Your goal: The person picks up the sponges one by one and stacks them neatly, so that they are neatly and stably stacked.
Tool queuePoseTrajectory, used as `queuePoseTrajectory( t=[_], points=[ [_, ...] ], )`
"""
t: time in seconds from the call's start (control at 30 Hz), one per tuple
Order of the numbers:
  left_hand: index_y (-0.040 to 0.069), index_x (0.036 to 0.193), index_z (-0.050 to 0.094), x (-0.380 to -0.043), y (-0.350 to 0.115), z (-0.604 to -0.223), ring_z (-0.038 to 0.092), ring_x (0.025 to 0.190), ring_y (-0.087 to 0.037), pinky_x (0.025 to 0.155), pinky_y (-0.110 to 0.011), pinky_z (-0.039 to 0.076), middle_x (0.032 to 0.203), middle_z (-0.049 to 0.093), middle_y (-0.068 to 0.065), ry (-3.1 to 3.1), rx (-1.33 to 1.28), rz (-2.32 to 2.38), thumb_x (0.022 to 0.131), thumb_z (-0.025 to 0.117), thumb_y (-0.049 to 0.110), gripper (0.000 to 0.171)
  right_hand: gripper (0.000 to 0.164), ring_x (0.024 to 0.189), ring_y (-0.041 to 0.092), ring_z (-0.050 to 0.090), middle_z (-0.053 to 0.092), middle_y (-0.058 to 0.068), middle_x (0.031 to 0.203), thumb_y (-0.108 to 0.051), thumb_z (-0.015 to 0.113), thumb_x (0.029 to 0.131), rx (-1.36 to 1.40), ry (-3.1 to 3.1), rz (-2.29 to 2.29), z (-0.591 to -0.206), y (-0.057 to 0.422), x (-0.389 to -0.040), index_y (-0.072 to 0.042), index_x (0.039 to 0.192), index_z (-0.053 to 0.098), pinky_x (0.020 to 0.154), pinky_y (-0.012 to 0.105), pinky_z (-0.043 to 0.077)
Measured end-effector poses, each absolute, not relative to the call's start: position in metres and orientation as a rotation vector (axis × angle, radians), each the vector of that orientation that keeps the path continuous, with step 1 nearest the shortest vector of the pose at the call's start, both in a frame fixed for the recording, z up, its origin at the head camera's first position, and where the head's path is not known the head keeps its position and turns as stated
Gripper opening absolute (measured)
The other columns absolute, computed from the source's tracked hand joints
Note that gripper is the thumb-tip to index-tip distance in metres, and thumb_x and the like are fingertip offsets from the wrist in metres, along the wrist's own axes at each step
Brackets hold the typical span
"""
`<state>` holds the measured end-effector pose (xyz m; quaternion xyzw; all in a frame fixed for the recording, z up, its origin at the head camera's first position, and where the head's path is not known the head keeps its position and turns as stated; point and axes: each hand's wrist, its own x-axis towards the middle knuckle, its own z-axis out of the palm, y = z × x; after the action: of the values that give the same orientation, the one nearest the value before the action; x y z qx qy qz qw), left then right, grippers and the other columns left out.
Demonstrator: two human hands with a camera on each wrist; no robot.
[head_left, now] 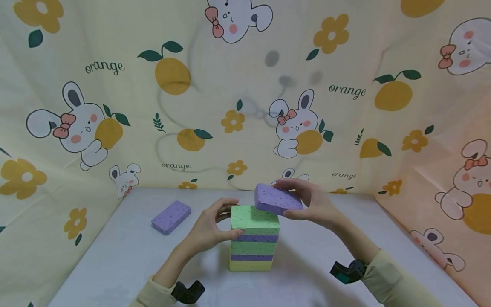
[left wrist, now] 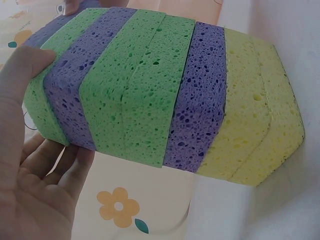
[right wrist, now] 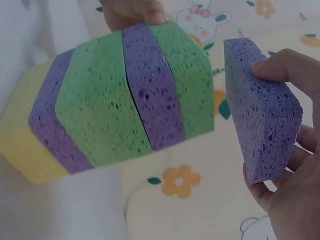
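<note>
A stack of sponges [head_left: 254,248] stands upright on the white table, yellow at the bottom, then purple and green layers, with a green sponge [head_left: 253,218] on top. My left hand [head_left: 209,228] grips the stack's upper end, thumb at the near side and fingers behind. In the left wrist view its thumb lies on the top green sponge and the fingers reach the purple one below. My right hand [head_left: 316,204] pinches a purple sponge [head_left: 274,198] by its edges, tilted over the stack's top right. The right wrist view shows a gap between this purple sponge [right wrist: 265,110] and the stack.
Another purple sponge [head_left: 171,217] lies flat on the table [head_left: 126,256], left of the stack. A printed cloth [head_left: 238,85] with rabbits and oranges rises behind the table and along both sides. A dark wrist device [head_left: 348,272] sits on each arm.
</note>
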<state>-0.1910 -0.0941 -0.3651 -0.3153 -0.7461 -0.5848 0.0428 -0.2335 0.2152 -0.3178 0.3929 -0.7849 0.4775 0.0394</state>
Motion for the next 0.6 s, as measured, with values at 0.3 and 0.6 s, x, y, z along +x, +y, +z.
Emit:
queuePoseTrajectory(
  t=[0.3, 0.6],
  points=[
    [0.001, 0.138, 0.047, -0.191, -0.095, -0.365, 0.055, 0.12, -0.024, 0.105, -0.034, 0.043, 0.132, 0.056, -0.012, -2.283, -0.951, -1.799, 0.079, 0.081, 0.003, 0.068, 0.069, 0.118, 0.023, 0.054, 0.057, 0.001, 0.134, -0.018, 0.084, 0.077, 1.328, -2.407, 1.369, -0.32, 0.186, -0.235, -0.014, 0.138, 0.053, 0.097, 0.04, 0.05],
    [0.001, 0.138, 0.047, -0.192, -0.095, -0.365, 0.055, 0.12, -0.022, 0.105, -0.034, 0.043, 0.129, 0.058, -0.009, -2.281, -0.965, -1.801, 0.079, 0.082, 0.004, 0.068, 0.069, 0.117, 0.023, 0.054, 0.058, 0.0, 0.134, -0.02, 0.083, 0.078, 1.383, -2.435, 1.307, -0.323, 0.172, -0.234, -0.013, 0.139, 0.052, 0.094, 0.038, 0.052]
  ],
)
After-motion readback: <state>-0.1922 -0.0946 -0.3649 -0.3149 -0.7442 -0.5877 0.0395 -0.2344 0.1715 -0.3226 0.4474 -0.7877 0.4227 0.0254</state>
